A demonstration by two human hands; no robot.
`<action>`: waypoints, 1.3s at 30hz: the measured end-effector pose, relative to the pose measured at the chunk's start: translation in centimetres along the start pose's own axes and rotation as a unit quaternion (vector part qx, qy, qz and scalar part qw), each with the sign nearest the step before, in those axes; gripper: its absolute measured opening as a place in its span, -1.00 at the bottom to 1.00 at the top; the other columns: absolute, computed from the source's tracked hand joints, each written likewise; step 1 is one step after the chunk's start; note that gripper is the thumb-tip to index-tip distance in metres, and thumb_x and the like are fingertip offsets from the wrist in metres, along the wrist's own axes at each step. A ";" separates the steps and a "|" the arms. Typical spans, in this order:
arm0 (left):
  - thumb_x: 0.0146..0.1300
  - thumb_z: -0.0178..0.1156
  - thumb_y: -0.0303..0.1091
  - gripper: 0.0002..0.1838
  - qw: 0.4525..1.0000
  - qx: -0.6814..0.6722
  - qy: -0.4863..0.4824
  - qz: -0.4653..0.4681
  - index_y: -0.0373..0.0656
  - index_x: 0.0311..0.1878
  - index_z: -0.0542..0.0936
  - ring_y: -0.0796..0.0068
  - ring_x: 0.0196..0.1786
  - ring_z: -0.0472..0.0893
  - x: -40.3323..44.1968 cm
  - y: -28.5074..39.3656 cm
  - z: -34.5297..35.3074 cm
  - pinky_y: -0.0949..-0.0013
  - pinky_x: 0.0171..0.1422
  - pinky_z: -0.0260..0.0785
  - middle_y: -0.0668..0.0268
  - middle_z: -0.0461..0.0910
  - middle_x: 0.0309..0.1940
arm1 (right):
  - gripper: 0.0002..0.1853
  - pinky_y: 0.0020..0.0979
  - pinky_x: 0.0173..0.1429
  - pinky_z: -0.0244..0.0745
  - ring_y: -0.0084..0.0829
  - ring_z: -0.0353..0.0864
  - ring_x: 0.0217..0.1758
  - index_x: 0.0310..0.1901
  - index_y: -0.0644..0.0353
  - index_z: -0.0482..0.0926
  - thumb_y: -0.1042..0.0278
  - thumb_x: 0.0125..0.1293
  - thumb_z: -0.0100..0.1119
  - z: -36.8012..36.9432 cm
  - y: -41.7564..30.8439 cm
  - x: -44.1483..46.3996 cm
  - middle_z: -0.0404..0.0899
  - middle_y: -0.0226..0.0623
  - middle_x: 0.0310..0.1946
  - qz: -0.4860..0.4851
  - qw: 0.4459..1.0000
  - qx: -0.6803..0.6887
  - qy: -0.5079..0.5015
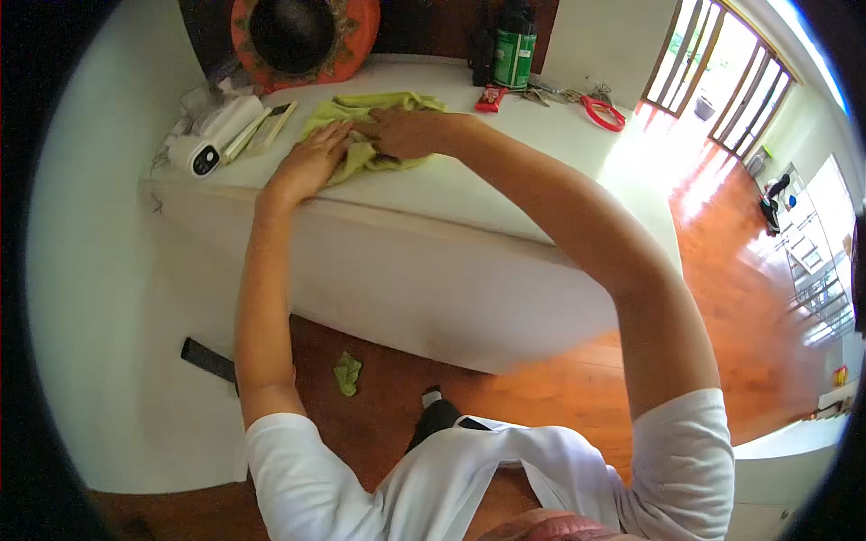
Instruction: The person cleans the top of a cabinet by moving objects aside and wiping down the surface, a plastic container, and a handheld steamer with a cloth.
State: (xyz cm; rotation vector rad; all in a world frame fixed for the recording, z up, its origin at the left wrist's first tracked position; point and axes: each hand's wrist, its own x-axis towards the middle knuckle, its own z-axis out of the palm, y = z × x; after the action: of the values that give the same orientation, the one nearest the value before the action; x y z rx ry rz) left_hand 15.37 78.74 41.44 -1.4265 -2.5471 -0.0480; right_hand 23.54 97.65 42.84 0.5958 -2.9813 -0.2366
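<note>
A crumpled yellow-green cloth [365, 162] lies on the white countertop [505, 185], near its front edge. My left hand [311, 165] rests on the cloth's left side, fingers stretched out and pointing away from me. From the right, my right hand [406, 133] reaches across and lies over the middle of the cloth, its fingers laid flat and pointing left. The fingertips of both hands almost meet. Close to my left hand, a white device with a small dark display [212, 140] sits at the counter's left end, beside flat, pale, narrow items [262, 131].
At the back stand an orange round object with a dark centre [302, 36] and a green-labelled container [514, 56]. A red packet [490, 98], keys [550, 93] and a red loop [603, 114] lie to the right. A green scrap [347, 373] is on the wooden floor [577, 397].
</note>
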 end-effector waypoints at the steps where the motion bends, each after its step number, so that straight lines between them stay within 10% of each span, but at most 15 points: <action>1: 0.42 -0.33 -0.07 -0.50 1.000 -0.017 -0.014 -0.020 0.13 0.41 0.08 0.30 0.44 0.06 0.8 -1.0 -0.3 0.26 0.48 -0.08 0.34 0.02 0.42 | -0.67 -0.16 0.26 0.33 -0.10 0.30 0.26 -0.03 0.32 0.52 0.32 0.32 -0.13 0.3 0.6 2.2 0.29 -0.05 0.21 0.011 1.000 0.010 -0.006; 7: 0.42 -0.32 -0.09 -0.49 0.998 -0.038 -0.038 -0.012 0.13 0.41 0.06 0.20 0.44 0.03 7.2 -9.8 2.2 0.22 0.48 -0.10 0.29 -0.02 0.43 | -0.68 -0.14 0.01 0.48 -0.08 0.56 -0.05 -0.10 0.34 0.52 0.34 0.26 -0.14 -0.4 6.4 17.3 0.56 0.06 -0.18 0.089 0.940 0.122 -0.307; 9: 0.42 -0.29 -0.10 -0.49 0.999 -0.028 -0.027 -0.019 0.08 0.41 0.08 0.18 0.44 0.04 7.5 -9.9 2.5 0.20 0.48 -0.09 0.27 0.00 0.42 | -0.73 -0.21 0.02 0.47 -0.12 0.54 -0.05 -0.16 0.37 0.57 0.42 0.18 -0.03 1.1 5.1 11.1 0.55 0.04 -0.16 -0.087 0.974 -0.197 -0.072; 15: 0.38 -0.16 -0.12 -0.48 0.998 -0.058 0.011 0.022 -0.13 0.33 0.20 0.14 0.39 0.13 2.2 -1.4 -1.7 0.17 0.42 0.00 0.20 0.14 0.36 | -0.74 -0.25 -0.06 0.52 -0.08 0.50 -0.01 -0.24 0.46 0.55 0.42 0.15 0.01 1.7 3.7 4.9 0.45 0.13 -0.09 -0.100 0.992 -0.058 0.057; 19: 0.32 -0.02 -0.10 -0.49 0.997 -0.053 -0.055 0.020 -0.11 0.28 0.32 0.21 0.26 0.36 -1.3 7.0 -7.0 0.23 0.32 0.17 0.10 0.33 0.24 | -0.51 -0.21 0.13 0.42 -0.09 0.43 0.07 0.13 0.47 0.30 0.41 0.16 -0.01 -3.0 -0.2 -7.4 0.28 0.03 0.15 -0.066 0.995 0.063 0.041; 21: 0.26 0.05 -0.04 -0.47 0.995 -0.060 -0.079 0.023 -0.11 0.23 0.38 0.21 0.17 0.44 -0.5 9.9 -9.9 0.22 0.22 0.26 0.09 0.41 0.16 | -0.43 -0.24 0.27 0.31 -0.09 0.37 0.17 0.23 0.40 0.19 0.40 0.17 -0.01 -4.4 -1.3 -12.6 0.24 0.00 0.20 -0.143 0.967 -0.212 0.015; 23: 0.19 0.13 0.01 -0.41 0.993 -0.094 -0.063 0.035 -0.11 0.21 0.39 0.20 0.09 0.51 1.9 11.4 -10.6 0.21 0.14 0.32 0.07 0.45 0.11 | -0.43 -0.25 0.36 0.20 -0.10 0.26 0.28 0.25 0.35 0.20 0.39 0.18 -0.01 -4.2 -1.5 -17.3 0.21 0.00 0.24 -0.049 0.996 0.004 0.072; 32: -0.27 0.49 0.01 0.16 0.918 -0.357 0.088 0.148 -0.53 0.26 0.07 0.03 0.24 0.35 24.2 11.6 -0.7 0.27 0.34 0.16 -0.19 0.33 0.13 | -0.43 -0.15 0.40 0.13 -0.01 0.17 0.35 0.25 0.16 0.28 0.49 0.13 0.07 -5.2 -1.4 -31.3 0.16 0.02 0.29 0.122 0.977 0.147 0.093; 39: -0.37 0.54 -0.10 0.26 0.905 -0.383 0.184 -0.001 -0.51 0.28 -0.08 -0.01 0.29 0.26 25.8 12.8 1.9 0.25 0.35 0.13 -0.22 0.20 0.21 | -0.43 -0.09 0.40 0.10 -0.02 0.13 0.37 0.24 0.07 0.33 0.51 0.12 0.10 -4.4 -1.9 -32.4 0.13 -0.15 0.34 0.174 0.958 0.184 0.139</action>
State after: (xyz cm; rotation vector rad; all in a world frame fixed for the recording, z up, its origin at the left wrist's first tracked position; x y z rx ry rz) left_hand 12.88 107.36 43.94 -1.4341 -2.2783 -1.3097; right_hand 54.54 107.87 44.96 0.1044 -2.7957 0.4011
